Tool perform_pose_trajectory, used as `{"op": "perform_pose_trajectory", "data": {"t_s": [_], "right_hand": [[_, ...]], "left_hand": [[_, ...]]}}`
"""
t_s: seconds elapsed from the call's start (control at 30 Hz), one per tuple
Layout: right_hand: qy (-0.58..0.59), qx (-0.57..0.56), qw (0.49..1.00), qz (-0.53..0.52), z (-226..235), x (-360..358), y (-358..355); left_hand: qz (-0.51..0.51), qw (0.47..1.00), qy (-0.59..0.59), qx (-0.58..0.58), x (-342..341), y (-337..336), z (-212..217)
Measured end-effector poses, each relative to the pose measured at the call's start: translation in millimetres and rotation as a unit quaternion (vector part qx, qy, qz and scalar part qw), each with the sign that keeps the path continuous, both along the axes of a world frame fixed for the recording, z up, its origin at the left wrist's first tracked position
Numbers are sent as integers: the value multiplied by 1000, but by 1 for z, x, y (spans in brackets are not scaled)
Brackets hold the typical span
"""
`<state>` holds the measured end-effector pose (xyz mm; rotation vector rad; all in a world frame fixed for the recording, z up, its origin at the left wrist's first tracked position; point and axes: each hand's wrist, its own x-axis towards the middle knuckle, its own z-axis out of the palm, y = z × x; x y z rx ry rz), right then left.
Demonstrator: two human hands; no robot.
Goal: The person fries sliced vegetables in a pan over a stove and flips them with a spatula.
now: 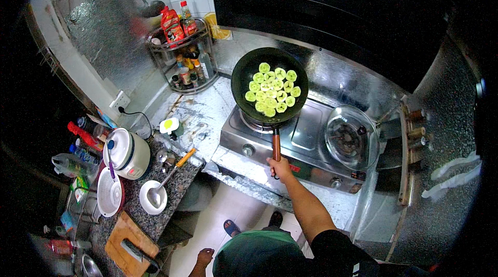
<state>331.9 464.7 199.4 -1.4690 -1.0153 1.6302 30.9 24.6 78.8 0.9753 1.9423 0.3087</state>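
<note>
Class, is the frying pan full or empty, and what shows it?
Partly filled: round pale green slices lie across the frying pan, its dark surface bare around them.

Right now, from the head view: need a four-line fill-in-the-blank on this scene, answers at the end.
1. The right hand grips the black pan by its ____.
2. The green slices in the pan are ____ in shape.
3. The clear lid lies over the ____ side of the stove.
4. The white cooker stands to the ____ of the stove.

Missing words: handle; round; right; left
</note>
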Motion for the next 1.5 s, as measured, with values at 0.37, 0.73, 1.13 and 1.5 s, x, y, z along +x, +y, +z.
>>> {"op": "perform_pose_trajectory", "data": {"t_s": [0.37, 0.73, 1.13, 1.5], "right_hand": [[-12, -8, 1000, -3, -14, -3, 8], [0, -20, 1000, -14, -6, -5, 7], [-23, -29, 999, -1, -1, -5, 6], [1, -23, 1000, -5, -4, -6, 6]], "left_hand": [[130, 986, -97, -42, -9, -17, -51], [89, 992, -60, -73, -4, -4, -27], [29, 999, -37, 0, -8, -25, -43], [71, 996, -58, -19, -10, -29, -49]]}}
